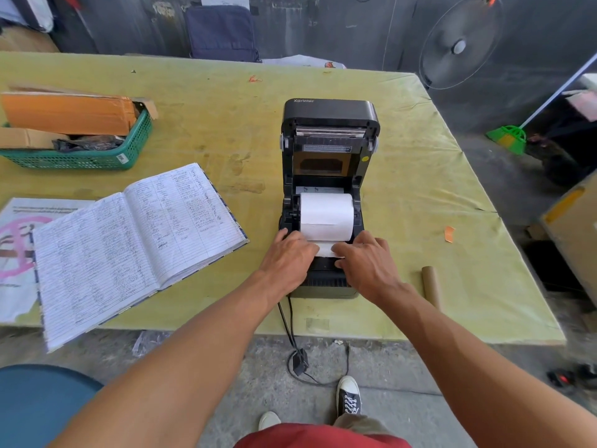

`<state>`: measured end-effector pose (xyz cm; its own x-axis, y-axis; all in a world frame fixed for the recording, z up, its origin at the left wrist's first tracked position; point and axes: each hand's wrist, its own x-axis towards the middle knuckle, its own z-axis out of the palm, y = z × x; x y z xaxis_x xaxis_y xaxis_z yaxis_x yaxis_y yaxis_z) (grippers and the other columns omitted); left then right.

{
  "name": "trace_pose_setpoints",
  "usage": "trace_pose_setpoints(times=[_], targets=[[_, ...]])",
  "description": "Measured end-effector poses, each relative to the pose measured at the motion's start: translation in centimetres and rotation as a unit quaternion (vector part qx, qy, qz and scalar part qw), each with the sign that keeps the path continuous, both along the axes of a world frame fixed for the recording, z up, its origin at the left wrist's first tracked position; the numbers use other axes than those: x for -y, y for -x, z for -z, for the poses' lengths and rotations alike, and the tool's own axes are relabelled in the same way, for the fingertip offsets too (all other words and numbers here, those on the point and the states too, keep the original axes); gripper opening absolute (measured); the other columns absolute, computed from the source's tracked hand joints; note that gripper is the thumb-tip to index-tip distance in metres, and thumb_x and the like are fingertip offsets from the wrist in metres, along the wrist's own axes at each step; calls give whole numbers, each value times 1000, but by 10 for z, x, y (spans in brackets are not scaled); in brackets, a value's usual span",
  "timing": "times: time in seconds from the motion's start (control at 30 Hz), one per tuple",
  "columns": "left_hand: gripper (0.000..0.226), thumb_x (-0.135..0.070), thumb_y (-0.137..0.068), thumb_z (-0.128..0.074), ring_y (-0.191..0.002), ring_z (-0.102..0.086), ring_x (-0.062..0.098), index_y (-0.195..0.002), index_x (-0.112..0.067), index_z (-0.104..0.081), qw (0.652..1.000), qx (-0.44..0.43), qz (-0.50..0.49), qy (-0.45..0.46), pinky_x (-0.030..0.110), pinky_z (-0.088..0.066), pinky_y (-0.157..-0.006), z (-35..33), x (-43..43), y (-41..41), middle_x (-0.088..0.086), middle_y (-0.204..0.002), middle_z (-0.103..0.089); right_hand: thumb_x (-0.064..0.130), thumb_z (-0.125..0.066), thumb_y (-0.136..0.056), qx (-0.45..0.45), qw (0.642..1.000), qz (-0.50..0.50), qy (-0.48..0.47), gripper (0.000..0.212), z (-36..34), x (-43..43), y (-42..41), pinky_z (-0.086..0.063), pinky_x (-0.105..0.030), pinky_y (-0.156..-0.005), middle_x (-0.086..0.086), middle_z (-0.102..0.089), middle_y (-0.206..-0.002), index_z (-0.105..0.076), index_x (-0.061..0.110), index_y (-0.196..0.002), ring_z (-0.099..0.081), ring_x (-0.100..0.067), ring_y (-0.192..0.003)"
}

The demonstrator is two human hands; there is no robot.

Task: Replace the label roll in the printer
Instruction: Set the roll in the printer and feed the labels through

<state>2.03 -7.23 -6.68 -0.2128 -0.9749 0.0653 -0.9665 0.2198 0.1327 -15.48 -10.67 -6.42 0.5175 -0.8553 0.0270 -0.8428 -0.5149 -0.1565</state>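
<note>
A black label printer point(326, 279) stands on the yellow-green table with its lid point(329, 124) swung up and back. A full white label roll point(326, 216) lies in the open bay. Its loose end point(325, 248) runs toward me over the front of the printer. My left hand point(289, 257) rests on the printer's front left, fingers at the left edge of that strip. My right hand point(366, 263) presses its fingertips on the strip's right side. An empty brown cardboard core point(431, 286) lies on the table to the right of the printer.
An open handwritten ledger point(129, 240) lies left of the printer, a poster sheet point(16, 253) under it. A green basket point(97, 156) with cardboard sits far left. Black cables point(289, 328) hang off the near table edge to the floor. A fan point(458, 46) stands behind.
</note>
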Motion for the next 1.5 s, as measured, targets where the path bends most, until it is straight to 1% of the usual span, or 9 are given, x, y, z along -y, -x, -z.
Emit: trace_pose_setpoints(times=[0.23, 0.4, 0.5, 0.67, 0.9, 1.13, 1.23, 1.33, 1.5], targets=[[18, 1, -86, -58, -87, -55, 22, -84, -14, -68, 1000, 7, -24, 12, 44, -27, -113, -1, 6, 7, 3, -78, -62, 12, -62, -91, -49, 999, 7, 16, 13, -7, 6, -10, -29, -34, -76, 6, -69, -82, -70, 18, -82, -41, -19, -92], [17, 3, -86, -55, -90, -54, 24, -87, -12, -61, 997, 68, -3, 25, 45, -25, -113, -4, 2, 11, 2, -74, -55, 8, -63, -87, -89, 995, -14, 46, 10, -6, 5, -14, -34, -38, -84, 3, -67, -80, -68, 14, -83, -46, -23, -100], [15, 2, -89, -50, -92, -53, 26, -89, -10, -59, 995, 91, 2, 38, 46, -24, -114, -3, 0, 14, 5, -79, -62, 12, -63, -88, -96, 993, -28, 62, 9, -6, 3, -14, -33, -38, -86, 3, -65, -76, -66, 14, -80, -46, -23, -101], [19, 7, -87, -47, -80, -51, 26, -80, -8, -55, 991, 114, 25, 67, 47, -26, -113, 0, -6, 13, 4, -64, -52, 18, -63, -89, -91, 992, -43, 71, 8, -4, -1, -10, -32, -40, -91, 3, -66, -79, -66, 15, -83, -47, -23, -102], [20, 13, -77, -55, -67, -54, 27, -72, -6, -60, 988, 110, 42, 104, 50, -40, -104, 0, -24, 15, 6, -55, -56, 20, -59, -92, -86, 992, -46, 76, 10, -5, -15, -5, -34, -41, -90, 2, -66, -81, -64, 15, -85, -49, -23, -100], [23, 12, -83, -47, -69, -55, 26, -77, -6, -59, 990, 87, 41, 100, 46, -37, -108, -3, -38, 15, 7, -61, -59, 11, -54, -91, -77, 994, -39, 64, 9, -5, -30, -6, -41, -38, -80, -3, -64, -82, -59, 15, -85, -56, -27, -77], [23, 14, -80, -51, -56, -58, 26, -72, -7, -59, 993, 55, 42, 94, 44, -50, -92, -8, -46, 16, 8, -57, -60, 8, -51, -91, -73, 995, -37, 60, 9, -5, -39, -6, -44, -38, -79, -6, -64, -84, -59, 13, -90, -60, -28, -76], [26, 17, -69, -60, -39, -48, 22, -66, -8, -57, 996, 42, 36, 73, 32, -50, -55, -14, -52, 17, 6, -49, -55, 4, -52, -89, -67, 996, -25, 51, 10, -5, -47, -7, -46, -39, -79, -8, -64, -84, -59, 10, -92, -62, -31, -74], [23, 13, -79, -53, -48, -51, 23, -77, -9, -58, 996, 47, 37, 65, 33, -43, -52, -12, -55, 13, 7, -59, -58, 0, -57, -84, -70, 996, -20, 56, 9, -7, -58, -10, -47, -38, -74, -10, -63, -77, -59, 9, -86, -62, -32, -67]])
